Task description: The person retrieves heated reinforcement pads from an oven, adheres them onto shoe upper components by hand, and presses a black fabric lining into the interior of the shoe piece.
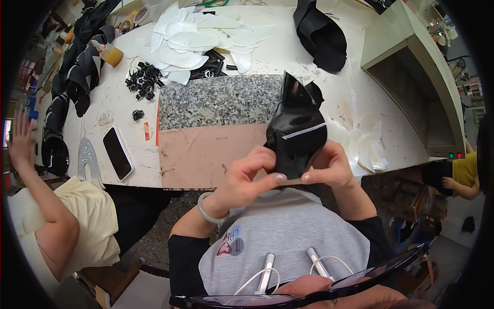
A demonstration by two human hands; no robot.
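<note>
Both hands hold a glossy black shoe upper (294, 149) with a thin pale strip across it, just above the table's front edge. My left hand (248, 175) grips its lower left edge, thumb in front and fingers curled behind. At the lower right edge, my right hand (331, 166) pinches it the same way, the two thumbs almost meeting. A pointed flap of the upper stands up at its far end. Behind it lie a grey speckled stone slab (216, 103) and a pinkish-brown sheet (206, 157). Translucent white curved pieces (368, 147) lie beside my right hand.
Farther back are a heap of white curved pieces (190, 38), small black parts (144, 80) and more black uppers (321, 38). A phone (118, 153) lies left. A grey machine housing (417, 82) stands right. A co-worker's arm (49, 206) is at left.
</note>
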